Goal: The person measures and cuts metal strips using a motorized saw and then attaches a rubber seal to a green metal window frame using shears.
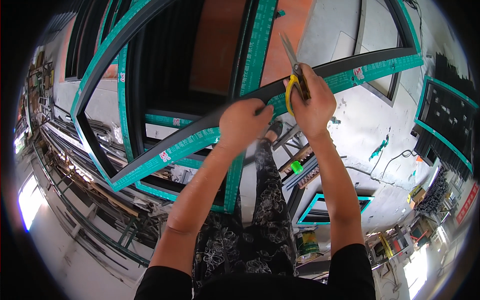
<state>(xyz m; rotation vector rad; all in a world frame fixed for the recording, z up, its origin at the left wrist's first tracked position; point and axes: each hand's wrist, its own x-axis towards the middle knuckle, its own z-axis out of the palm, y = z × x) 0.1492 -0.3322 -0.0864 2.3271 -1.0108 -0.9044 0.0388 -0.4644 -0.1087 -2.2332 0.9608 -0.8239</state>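
A black window frame [190,127] with printed green protective film along its edges spans the space before me, its near bar running from lower left to upper right. My left hand [242,125] lies over the middle of that bar, fingers curled and slightly blurred; whatever is between them is hidden. In my right hand [315,102] is a pair of scissors [292,85] with yellow handles. Their metal blades point away from me, up past the bar, and look nearly closed. The right hand is just beside the bar, to the right of the left hand.
Below stand more dark frames with green film [250,60]. A smaller green-edged frame [325,196] lies on the floor near my right leg. Racks of long profiles [80,165] line the left. A bright green object [297,167] and a cable [372,175] are at the right.
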